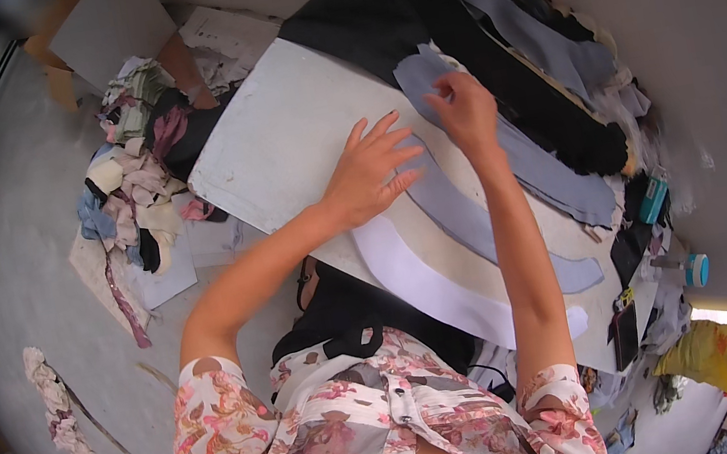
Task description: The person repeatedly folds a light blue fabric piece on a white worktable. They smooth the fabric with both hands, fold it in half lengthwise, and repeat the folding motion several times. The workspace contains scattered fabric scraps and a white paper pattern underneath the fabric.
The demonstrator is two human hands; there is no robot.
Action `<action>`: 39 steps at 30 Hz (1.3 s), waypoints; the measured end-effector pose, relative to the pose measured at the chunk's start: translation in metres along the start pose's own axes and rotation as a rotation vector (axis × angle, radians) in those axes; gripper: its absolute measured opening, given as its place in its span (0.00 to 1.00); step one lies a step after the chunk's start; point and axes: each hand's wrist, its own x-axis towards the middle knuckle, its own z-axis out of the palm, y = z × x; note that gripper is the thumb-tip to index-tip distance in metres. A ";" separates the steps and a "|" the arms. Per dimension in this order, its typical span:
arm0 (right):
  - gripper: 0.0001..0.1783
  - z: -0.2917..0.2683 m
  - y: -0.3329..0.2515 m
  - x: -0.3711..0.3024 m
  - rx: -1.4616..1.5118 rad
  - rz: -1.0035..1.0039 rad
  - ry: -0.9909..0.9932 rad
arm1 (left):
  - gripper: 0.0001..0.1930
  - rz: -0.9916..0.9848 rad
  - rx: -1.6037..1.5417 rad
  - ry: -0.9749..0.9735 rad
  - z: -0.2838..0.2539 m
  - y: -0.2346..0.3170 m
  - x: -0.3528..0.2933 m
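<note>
My left hand [376,170] is open, fingers spread, over the upper end of a curved blue-grey fabric strip [456,213] on the white tabletop [276,117]. To its right, my right hand [466,114] has its fingers curled in a pinch above a stack of similar blue-grey fabric pieces [558,185]. Whether anything thin is between those fingertips is too small to tell. Closer to my body, a curved white strip [431,285] runs along the table's near edge. Its right part passes behind my right forearm.
Black fabric [366,10] and more blue-grey strips [531,21] are heaped along the table's far side by the wall. A teal box [654,196], a blue-lidded container [696,270] and a phone [626,335] sit at the right. Fabric scraps [147,167] pile up on the left.
</note>
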 end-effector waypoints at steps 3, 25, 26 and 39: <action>0.06 0.033 0.010 0.020 -0.303 -0.077 0.080 | 0.11 -0.059 -0.101 0.177 -0.011 -0.002 0.003; 0.32 -0.054 -0.007 0.007 0.518 -0.081 -0.027 | 0.13 -0.517 -0.976 0.298 0.012 0.008 0.106; 0.34 -0.061 0.005 0.003 0.606 0.001 -0.150 | 0.13 -0.428 -0.951 0.306 0.011 0.013 0.109; 0.12 -0.296 0.115 -0.149 0.244 0.573 -0.238 | 0.11 -0.285 -1.234 0.293 0.022 0.083 0.137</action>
